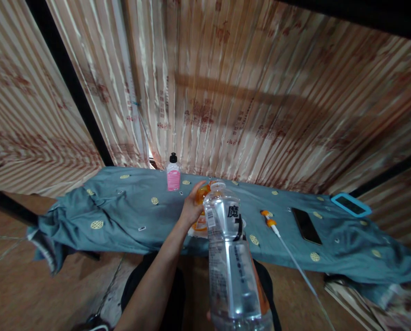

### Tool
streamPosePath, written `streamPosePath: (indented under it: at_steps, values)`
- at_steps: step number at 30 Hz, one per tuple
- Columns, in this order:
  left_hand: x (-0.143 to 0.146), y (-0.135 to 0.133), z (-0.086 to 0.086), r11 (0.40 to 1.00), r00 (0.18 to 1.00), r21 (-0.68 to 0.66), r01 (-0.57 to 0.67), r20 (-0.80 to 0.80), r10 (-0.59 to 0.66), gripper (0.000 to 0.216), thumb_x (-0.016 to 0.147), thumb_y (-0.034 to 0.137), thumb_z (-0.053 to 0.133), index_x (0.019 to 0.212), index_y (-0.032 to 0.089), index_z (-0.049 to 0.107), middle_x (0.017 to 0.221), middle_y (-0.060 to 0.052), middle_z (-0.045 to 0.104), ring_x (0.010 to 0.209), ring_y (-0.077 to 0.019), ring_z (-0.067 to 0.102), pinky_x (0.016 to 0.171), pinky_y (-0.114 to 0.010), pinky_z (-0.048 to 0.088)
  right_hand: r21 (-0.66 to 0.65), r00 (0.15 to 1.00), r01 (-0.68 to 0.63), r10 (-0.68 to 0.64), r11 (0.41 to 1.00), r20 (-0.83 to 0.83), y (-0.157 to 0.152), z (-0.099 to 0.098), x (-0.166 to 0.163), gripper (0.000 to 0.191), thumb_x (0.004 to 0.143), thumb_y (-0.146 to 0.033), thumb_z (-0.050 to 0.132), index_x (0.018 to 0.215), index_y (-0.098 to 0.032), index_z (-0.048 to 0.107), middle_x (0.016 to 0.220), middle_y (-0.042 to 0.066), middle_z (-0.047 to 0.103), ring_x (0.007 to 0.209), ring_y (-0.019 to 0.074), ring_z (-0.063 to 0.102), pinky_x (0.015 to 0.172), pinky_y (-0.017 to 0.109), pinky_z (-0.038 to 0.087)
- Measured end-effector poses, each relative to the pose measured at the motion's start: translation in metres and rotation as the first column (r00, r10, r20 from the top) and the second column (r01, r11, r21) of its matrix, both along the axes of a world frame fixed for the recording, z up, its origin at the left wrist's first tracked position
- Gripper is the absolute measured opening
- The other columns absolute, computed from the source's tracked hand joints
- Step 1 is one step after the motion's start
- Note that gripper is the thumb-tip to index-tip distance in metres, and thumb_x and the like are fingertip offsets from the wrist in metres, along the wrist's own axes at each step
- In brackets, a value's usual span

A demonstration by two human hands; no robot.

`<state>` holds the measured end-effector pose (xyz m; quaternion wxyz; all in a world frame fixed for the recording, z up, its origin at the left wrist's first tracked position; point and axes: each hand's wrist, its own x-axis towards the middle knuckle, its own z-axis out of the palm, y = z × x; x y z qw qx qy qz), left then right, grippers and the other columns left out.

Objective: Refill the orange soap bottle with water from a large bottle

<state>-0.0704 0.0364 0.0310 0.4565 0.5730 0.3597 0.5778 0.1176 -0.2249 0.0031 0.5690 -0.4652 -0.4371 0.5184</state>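
My left hand (190,207) is closed around the upper part of a small bottle (201,195) with orange contents, above the cloth-covered table. A large clear plastic bottle (228,257) with dark lettering is tilted in front of me, its mouth beside the small bottle's top. Because the large bottle covers much of that spot, I cannot tell whether the two mouths touch. At the large bottle's lower left edge a fingertip of my right hand (208,315) shows; the rest of that hand is hidden behind the bottle or below the picture.
A pink-labelled bottle with a black cap (173,177) stands at the back of the blue-green cloth (129,220). To the right lie an orange-ended white cable (291,255), a dark phone (306,225) and a blue-framed device (350,205). Black poles and striped curtains (219,92) surround the table.
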Motion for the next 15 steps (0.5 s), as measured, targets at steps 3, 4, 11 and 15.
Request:
streamPosePath:
  at_steps: [3, 4, 11, 15]
  values:
    - [-0.004, 0.003, 0.002, 0.999, 0.999, 0.022, 0.035, -0.034, -0.035, 0.054, 0.083, 0.048, 0.096, 0.128, 0.021, 0.086, 0.135, -0.012, 0.091, 0.126, -0.0365, 0.085, 0.115, -0.047, 0.067, -0.021, 0.999, -0.037, 0.038, 0.999, 0.035, 0.041, -0.02, 0.023, 0.049, 0.079, -0.066, 0.109, 0.099, -0.028, 0.084, 0.074, 0.0, 0.08, 0.061, 0.0255, 0.077, 0.046, 0.034, 0.063]
    - [-0.005, 0.004, 0.002, 0.999, 0.998, 0.028, 0.038, -0.051, -0.036, 0.05, 0.083, 0.047, 0.095, 0.126, 0.021, 0.087, 0.131, -0.011, 0.092, 0.122, -0.0358, 0.086, 0.112, -0.046, 0.068, -0.014, 0.998, -0.041, 0.041, 0.999, 0.041, 0.052, -0.026, 0.027, 0.055, 0.066, -0.064, 0.114, 0.097, -0.03, 0.085, 0.079, 0.001, 0.083, 0.068, 0.0298, 0.082, 0.047, 0.036, 0.065]
    - [-0.008, 0.012, 0.002, 1.0, 0.999, 0.003, -0.023, -0.048, 0.023, 0.04, 0.074, 0.034, 0.097, 0.111, 0.023, 0.091, 0.12, -0.008, 0.094, 0.116, -0.0342, 0.087, 0.109, -0.046, 0.07, -0.03, 0.997, -0.052, 0.053, 0.998, 0.051, 0.077, -0.037, 0.021, 0.068, 0.035, -0.026, 0.116, 0.096, -0.036, 0.088, 0.085, 0.003, 0.088, 0.099, 0.0502, 0.088, 0.054, 0.047, 0.07]
    - [-0.007, 0.015, 0.003, 0.999, 1.0, -0.031, 0.012, -0.007, -0.013, 0.046, 0.071, 0.036, 0.1, 0.113, 0.021, 0.091, 0.123, -0.011, 0.094, 0.118, -0.0359, 0.088, 0.111, -0.049, 0.07, 0.01, 1.0, 0.007, -0.007, 1.0, -0.01, 0.052, -0.016, 0.0, 0.057, 0.069, -0.053, 0.114, 0.112, -0.029, 0.086, 0.101, 0.005, 0.088, 0.091, 0.0334, 0.087, 0.071, 0.046, 0.076]
